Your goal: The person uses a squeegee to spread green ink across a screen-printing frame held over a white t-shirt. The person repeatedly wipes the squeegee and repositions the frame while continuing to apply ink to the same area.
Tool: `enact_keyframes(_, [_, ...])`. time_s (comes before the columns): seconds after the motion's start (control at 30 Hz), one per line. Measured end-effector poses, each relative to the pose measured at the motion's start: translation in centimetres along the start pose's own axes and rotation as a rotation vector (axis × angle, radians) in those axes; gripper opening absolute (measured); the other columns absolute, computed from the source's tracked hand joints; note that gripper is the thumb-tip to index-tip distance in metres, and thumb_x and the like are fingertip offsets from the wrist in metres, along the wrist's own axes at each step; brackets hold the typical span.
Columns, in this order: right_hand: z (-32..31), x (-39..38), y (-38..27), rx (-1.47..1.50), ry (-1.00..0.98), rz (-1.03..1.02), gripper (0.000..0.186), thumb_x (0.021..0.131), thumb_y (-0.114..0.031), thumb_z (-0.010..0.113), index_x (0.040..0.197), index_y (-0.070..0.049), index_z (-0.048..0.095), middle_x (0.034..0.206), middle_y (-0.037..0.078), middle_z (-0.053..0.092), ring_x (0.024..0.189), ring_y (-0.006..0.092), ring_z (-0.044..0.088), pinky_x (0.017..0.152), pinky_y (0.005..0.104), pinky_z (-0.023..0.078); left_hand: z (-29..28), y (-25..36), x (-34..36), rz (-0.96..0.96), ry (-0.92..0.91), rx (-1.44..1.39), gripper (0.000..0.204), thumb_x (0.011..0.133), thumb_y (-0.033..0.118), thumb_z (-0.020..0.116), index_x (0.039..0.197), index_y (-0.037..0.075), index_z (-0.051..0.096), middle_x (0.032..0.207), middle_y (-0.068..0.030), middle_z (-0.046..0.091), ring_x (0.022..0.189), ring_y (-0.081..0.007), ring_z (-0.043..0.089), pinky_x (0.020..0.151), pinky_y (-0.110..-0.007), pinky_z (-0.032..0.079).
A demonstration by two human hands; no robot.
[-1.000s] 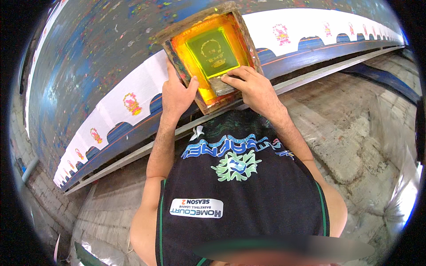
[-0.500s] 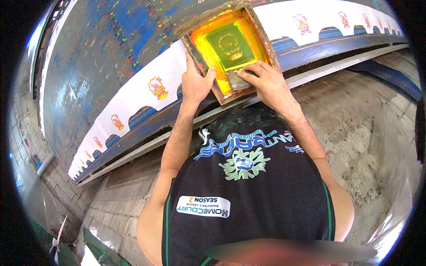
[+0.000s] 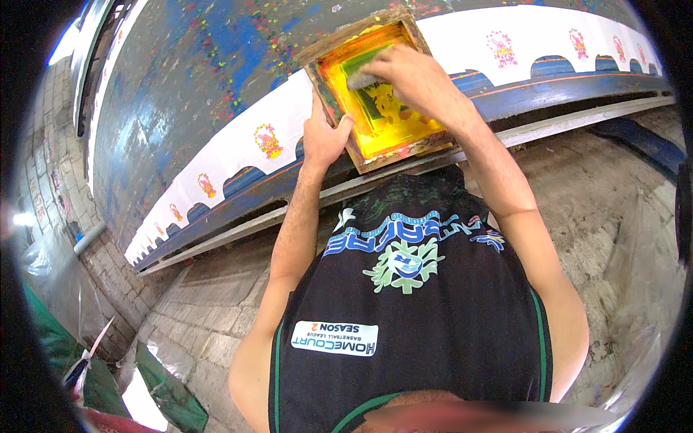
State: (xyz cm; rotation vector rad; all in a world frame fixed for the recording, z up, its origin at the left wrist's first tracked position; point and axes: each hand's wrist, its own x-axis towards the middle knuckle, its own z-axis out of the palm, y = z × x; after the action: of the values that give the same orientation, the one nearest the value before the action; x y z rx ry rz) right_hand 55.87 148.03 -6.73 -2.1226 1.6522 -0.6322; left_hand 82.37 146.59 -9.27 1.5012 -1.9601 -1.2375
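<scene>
Here I go, my right fingers (image 3: 382,66) closed on the scraper (image 3: 359,80), which now sits toward ten o'clock inside the wooden frame (image 3: 404,158). Half a second ago it was down at six o'clock, by the near edge. And look at the change: bright yellow ink (image 3: 394,110) now lies in patches over the green mesh behind my stroke, where the design showed clearly a moment before. My left fingers (image 3: 317,110) haven't budged, gripping the frame's nine o'clock side, thumb on top of the rim. The frame holds its place at twelve o'clock in my view, lying over the white cloth (image 3: 462,35) along the desk (image 3: 166,94). Printed motifs show at eight and two o'clock from it.
</scene>
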Motion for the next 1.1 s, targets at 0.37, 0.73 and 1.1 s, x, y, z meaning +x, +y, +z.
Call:
enact_keyframes(0.37, [0.0, -9.1, -3.3, 0.01, -0.129, 0.119, 0.048, 0.091, 0.003, 0.064, 0.135, -0.011, 0.078, 0.132, 0.01, 0.076, 0.126, 0.0322, 0.07, 0.107, 0.0444, 0.059, 0.9, 0.3, -0.3, 0.003, -0.038, 0.091, 0.105, 0.093, 0.026, 0.076, 0.174, -0.007, 0.017, 0.116, -0.0267, 0.082, 0.101, -0.0439, 0.082, 0.09, -0.047, 0.066])
enact_keyframes(0.73, [-0.7, 0.4, 0.5, 0.023, 0.003, 0.123, 0.041, 0.101, 0.001, 0.066, 0.136, -0.016, 0.079, 0.13, 0.013, 0.078, 0.127, 0.0343, 0.07, 0.11, 0.0448, 0.057, 1.1, 0.2, -0.1, 0.011, -0.058, 0.087, 0.11, 0.093, 0.029, 0.077, 0.172, -0.013, 0.014, 0.102, -0.0253, 0.082, 0.087, -0.0431, 0.082, 0.08, -0.047, 0.066])
enact_keyframes(1.1, [-0.5, -7.8, -2.0, -0.008, -0.131, 0.171, 0.052, 0.091, 0.009, 0.062, 0.135, -0.014, 0.079, 0.134, 0.011, 0.075, 0.128, 0.0341, 0.07, 0.109, 0.045, 0.059, 1.2, -0.3, 0.3, -0.004, -0.104, 0.019, 0.112, 0.093, 0.028, 0.076, 0.172, -0.014, 0.009, 0.101, -0.0257, 0.082, 0.086, -0.0455, 0.081, 0.079, -0.049, 0.066])
